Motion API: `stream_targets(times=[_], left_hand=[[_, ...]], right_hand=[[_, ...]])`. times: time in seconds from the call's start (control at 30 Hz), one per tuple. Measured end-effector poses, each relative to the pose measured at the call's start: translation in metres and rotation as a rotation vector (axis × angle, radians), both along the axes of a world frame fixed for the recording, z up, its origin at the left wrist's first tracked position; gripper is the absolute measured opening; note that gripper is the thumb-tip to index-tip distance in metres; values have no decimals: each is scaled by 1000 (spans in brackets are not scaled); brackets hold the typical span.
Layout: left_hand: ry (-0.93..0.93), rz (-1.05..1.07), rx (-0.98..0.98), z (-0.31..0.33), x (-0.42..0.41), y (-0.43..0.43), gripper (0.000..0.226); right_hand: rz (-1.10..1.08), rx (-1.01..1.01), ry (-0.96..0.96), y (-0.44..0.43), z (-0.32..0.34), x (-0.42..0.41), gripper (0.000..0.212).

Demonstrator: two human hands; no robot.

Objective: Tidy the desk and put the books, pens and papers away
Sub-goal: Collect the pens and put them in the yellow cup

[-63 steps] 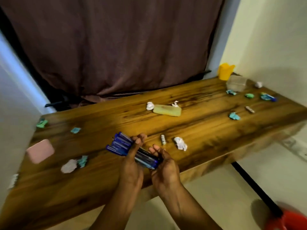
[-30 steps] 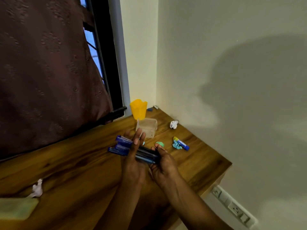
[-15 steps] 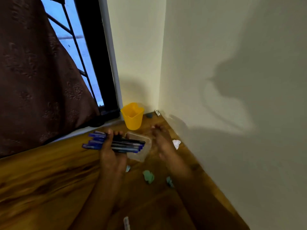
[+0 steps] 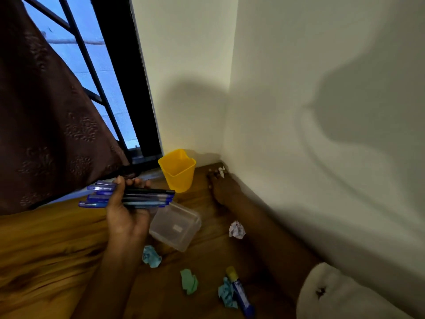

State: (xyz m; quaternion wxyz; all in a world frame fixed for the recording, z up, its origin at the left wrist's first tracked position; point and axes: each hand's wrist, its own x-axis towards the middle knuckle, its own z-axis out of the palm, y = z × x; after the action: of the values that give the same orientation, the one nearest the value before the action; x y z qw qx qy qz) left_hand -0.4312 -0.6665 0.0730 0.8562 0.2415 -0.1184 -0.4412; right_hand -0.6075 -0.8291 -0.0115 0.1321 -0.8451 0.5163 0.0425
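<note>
My left hand [image 4: 125,212] grips a bundle of blue pens [image 4: 138,198], held level above the wooden desk [image 4: 46,245], just left of a yellow cup [image 4: 178,171]. My right hand [image 4: 222,185] reaches into the far corner, fingers at a small white object [image 4: 222,172] by the wall; whether it grips it is unclear. A clear plastic box [image 4: 176,227] lies below the pens. Crumpled papers sit nearby: a white one [image 4: 236,230], a blue one [image 4: 151,256], a green one [image 4: 189,282]. A blue glue stick with a yellow cap [image 4: 240,292] lies on another blue scrap [image 4: 226,295].
Walls close the desk's right side [image 4: 322,134] and back corner. A brown curtain [image 4: 46,134] and a barred window [image 4: 96,77] stand at the left rear. My white sleeve [image 4: 340,295] fills the lower right.
My view swung from the desk's middle to its right corner. My right hand let go of the pens and stretched to the corner; my left hand carried the bundle toward the yellow cup.
</note>
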Motion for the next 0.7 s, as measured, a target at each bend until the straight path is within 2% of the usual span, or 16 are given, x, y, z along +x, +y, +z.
stream_targets(times=[0.07,0.17,0.2,0.27,0.33,0.37,0.47,0.53,0.7], left_hand=[[-12,-10,-4,-3,2,-1,11],[-23,-23,10,-4,4,-2,30],[-17,-25,20,-3,3,-2,27],[23,-9,31,0,3,-4,10],[31,29,58,0,5,-9,12],[32,45,72,1,6,-12,11],[-3,87,93,5,11,-21,16],[8,92,87,10,14,-26,17],[-2,97,22,23,22,-39,14]], right_hand=[[20,101,70,16,8,-8,60],[75,224,139,32,14,-17,65],[84,211,124,36,20,-19,64],[-6,106,-99,42,39,-17,55],[-110,-3,-369,44,60,-6,45],[-146,14,-455,43,68,2,51],[-215,192,-599,40,77,35,93],[-249,207,-645,39,74,58,109],[-303,106,-787,52,65,85,89]])
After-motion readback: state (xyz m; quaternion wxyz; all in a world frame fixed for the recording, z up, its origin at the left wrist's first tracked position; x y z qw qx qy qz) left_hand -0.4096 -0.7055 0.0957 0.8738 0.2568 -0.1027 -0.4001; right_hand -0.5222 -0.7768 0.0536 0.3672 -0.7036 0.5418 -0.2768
